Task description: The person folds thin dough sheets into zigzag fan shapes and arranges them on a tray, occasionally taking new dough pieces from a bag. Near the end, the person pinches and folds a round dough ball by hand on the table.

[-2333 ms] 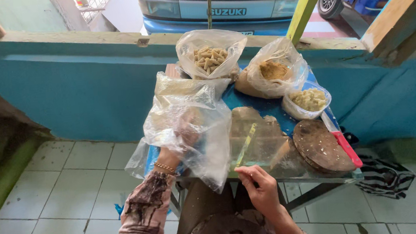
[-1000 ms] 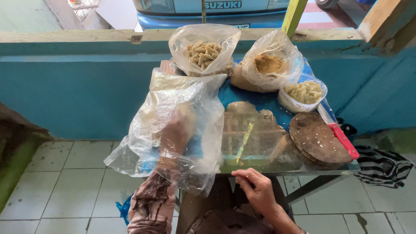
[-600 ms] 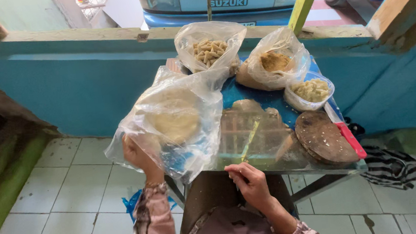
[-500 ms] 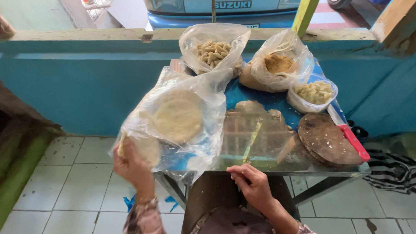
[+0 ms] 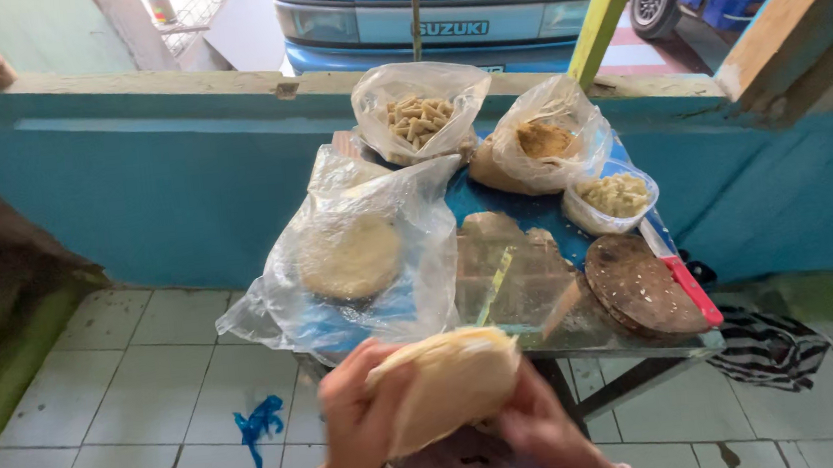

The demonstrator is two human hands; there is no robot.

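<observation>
Hands meet at the bottom middle of the frame, and both are blurry. The left hand (image 5: 358,425) comes up from the lower left with its fingers curled round the left end of a pale yellow flat bread (image 5: 455,381). The right hand (image 5: 540,434) comes up from the lower right and holds the bread from below on the other side. Both hands grip it, so it is off the table (right in front of the near edge). The bread looks like a wide oval. Its long side runs across the frame, from lower left up to the right, and its flat face tilts up toward the camera.

Just above the hands sits a big clear plastic bag (image 5: 358,259) with another round flat bread (image 5: 350,258) inside. It lies on the left part of a small blue table (image 5: 515,210). A round dark wooden board (image 5: 642,288) lies on the right side of the table. At the far end stand three more bags of food (image 5: 421,113). A blue scrap (image 5: 260,423) lies on the tiled floor (image 5: 119,390) at the lower left
</observation>
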